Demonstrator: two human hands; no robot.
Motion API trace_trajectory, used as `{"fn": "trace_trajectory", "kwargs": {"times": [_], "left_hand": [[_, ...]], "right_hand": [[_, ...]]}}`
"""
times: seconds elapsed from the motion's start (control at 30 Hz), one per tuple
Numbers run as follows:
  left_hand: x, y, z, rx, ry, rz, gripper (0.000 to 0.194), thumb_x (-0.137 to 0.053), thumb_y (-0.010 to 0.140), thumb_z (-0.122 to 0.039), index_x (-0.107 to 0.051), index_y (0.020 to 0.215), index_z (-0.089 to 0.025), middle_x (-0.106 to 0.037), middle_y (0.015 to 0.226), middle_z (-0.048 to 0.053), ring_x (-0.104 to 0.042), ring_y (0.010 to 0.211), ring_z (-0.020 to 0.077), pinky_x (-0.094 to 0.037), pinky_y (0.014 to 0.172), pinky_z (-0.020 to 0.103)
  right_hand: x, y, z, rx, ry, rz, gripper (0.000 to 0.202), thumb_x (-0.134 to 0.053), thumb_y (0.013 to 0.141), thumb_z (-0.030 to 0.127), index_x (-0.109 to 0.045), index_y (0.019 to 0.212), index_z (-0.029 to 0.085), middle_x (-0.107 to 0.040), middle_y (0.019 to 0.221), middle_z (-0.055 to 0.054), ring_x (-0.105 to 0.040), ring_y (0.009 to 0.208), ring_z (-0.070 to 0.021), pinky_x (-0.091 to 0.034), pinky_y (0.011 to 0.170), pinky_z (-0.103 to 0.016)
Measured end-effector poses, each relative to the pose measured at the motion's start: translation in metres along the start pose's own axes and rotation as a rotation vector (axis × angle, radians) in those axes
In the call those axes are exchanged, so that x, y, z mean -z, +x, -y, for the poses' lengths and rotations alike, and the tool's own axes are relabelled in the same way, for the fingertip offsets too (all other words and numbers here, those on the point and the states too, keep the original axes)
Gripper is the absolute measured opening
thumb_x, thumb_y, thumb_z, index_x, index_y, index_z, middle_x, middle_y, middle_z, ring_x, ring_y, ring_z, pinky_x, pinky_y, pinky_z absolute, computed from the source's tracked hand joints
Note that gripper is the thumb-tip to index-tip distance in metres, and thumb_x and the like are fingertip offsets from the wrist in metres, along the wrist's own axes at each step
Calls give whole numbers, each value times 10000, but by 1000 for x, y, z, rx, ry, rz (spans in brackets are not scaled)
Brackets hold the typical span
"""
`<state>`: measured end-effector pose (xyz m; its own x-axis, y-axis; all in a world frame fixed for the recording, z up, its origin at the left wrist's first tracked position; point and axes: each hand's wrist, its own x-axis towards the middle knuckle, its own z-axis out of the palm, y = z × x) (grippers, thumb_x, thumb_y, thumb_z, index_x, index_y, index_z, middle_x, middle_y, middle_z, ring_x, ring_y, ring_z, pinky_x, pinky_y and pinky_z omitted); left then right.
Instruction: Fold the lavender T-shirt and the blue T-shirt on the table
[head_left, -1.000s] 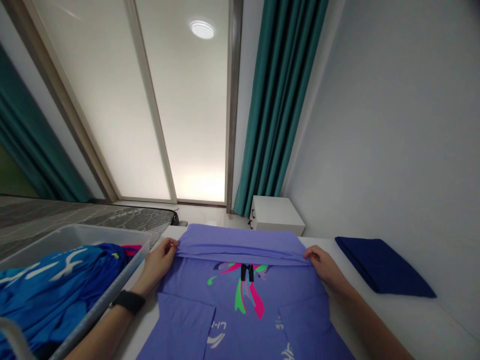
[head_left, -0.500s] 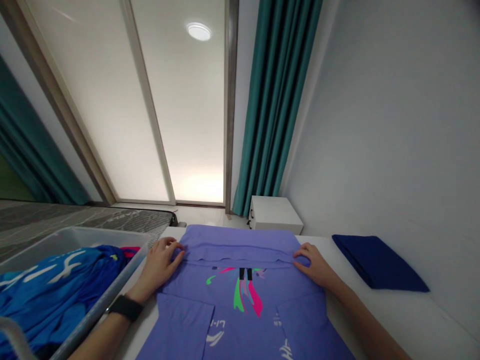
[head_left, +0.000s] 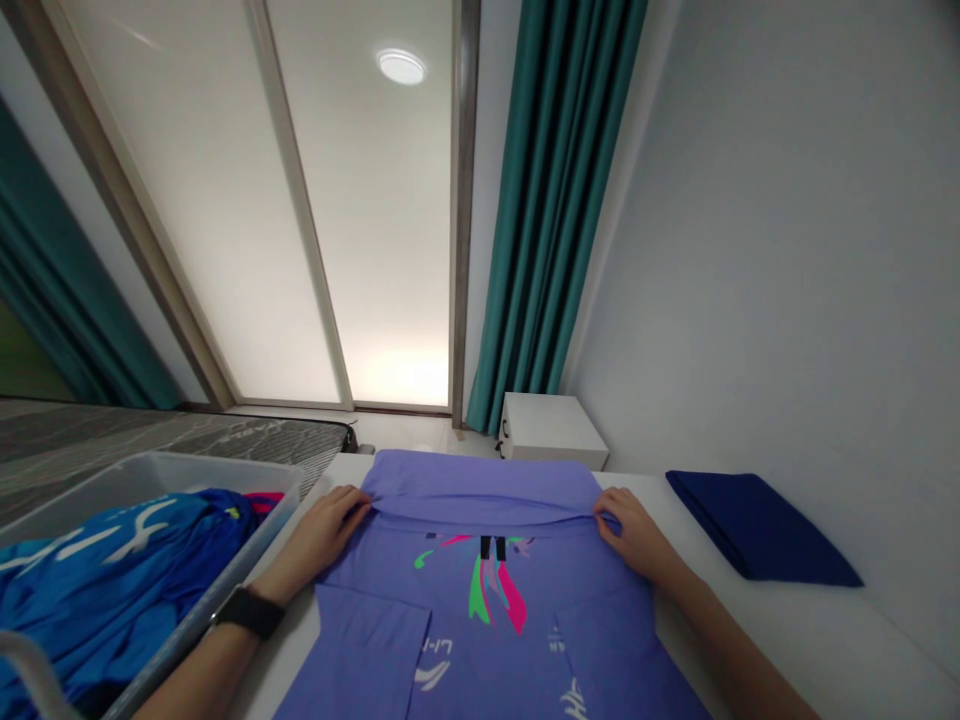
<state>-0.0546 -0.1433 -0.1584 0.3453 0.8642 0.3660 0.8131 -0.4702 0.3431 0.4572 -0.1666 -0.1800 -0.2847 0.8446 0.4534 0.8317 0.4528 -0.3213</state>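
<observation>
A purple shirt (head_left: 495,590) with pink, green and black print and white logos lies spread on the white table (head_left: 795,640), its sleeves folded inward. Across its far part runs a folded band of cloth. My left hand (head_left: 334,525), with a black watch on the wrist, pinches the left end of that band. At the right end, my right hand (head_left: 630,530) pinches the cloth between thumb and fingers. The band's edge is stretched between both hands.
At the left, a clear plastic bin (head_left: 281,480) holds blue and pink clothes (head_left: 142,550). A folded navy cloth (head_left: 757,525) lies on the table's right side, near the wall. Beyond the table are a white cabinet (head_left: 555,425) and a teal curtain (head_left: 559,200).
The fingers of both hands have closed on the band's ends. The band's near edge is lifted slightly and looks straighter than before.
</observation>
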Motion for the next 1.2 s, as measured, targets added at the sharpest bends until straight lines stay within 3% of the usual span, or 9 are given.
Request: {"fn": "trace_trajectory", "kwargs": {"times": [0.13,0.23,0.4,0.57,0.7,0.83,1.0,1.1,1.2], "left_hand": [[5,1,-8,-34,42,39,313,-391,937,-386,-627,841,-202,-652,879,71,-599,842,223,-455,807,336],[6,0,-8,-13,78,28,344,-369,937,-393,-635,820,-209,-657,890,77,-592,863,233,-446,826,352],[3,-2,7,258,171,-76,343,-383,892,-400,-623,1019,-189,-673,874,75,-623,880,254,-447,796,361],[3,2,3,421,138,-3,439,-350,900,-427,-537,1186,-151,-672,794,45,-665,811,236,-451,686,304],[3,5,-6,435,124,44,411,-380,893,-396,-513,1204,-163,-680,778,27,-672,805,222,-448,707,293],[-1,4,-2,404,68,-4,370,-402,855,-383,-539,1137,-186,-672,747,15,-666,764,221,-449,696,302],[-8,2,10,375,-69,-128,363,-400,818,-433,-554,1054,-204,-599,650,-20,-626,632,211,-453,624,308],[-10,2,16,378,-128,-173,378,-401,807,-450,-551,1046,-198,-554,612,-36,-602,602,207,-447,607,310],[-9,1,18,391,-132,-169,383,-400,812,-446,-553,1051,-189,-564,622,-30,-599,598,207,-438,595,308]], "right_hand": [[3,-2,3,-1,36,7,158,-493,689,97,-557,764,219,-583,894,-60,-537,896,-226,-441,835,-368],[2,-2,0,-19,53,19,148,-463,677,105,-542,724,221,-586,881,-61,-542,888,-223,-435,837,-364],[2,-3,-15,-241,-2,-115,171,-380,824,225,-549,802,219,-621,835,-65,-577,812,-214,-436,781,-338],[0,-5,-23,-539,-219,48,269,-375,913,359,-510,725,222,-623,706,-51,-578,663,-194,-375,646,-296],[-2,-2,-20,-574,-229,164,312,-440,910,394,-474,649,227,-631,674,-45,-583,664,-188,-348,629,-279],[-2,1,-19,-534,-120,165,242,-472,867,317,-459,642,229,-620,658,-23,-574,651,-176,-352,618,-268],[-3,4,-20,-553,129,2,194,-472,825,363,-461,673,243,-563,587,18,-558,592,-176,-379,587,-275],[-2,6,-20,-546,326,-82,100,-478,779,338,-489,781,239,-517,545,50,-533,537,-166,-375,548,-265],[-2,6,-20,-534,427,-86,179,-461,765,317,-517,906,222,-443,504,81,-469,475,-154,-328,493,-254]]}}
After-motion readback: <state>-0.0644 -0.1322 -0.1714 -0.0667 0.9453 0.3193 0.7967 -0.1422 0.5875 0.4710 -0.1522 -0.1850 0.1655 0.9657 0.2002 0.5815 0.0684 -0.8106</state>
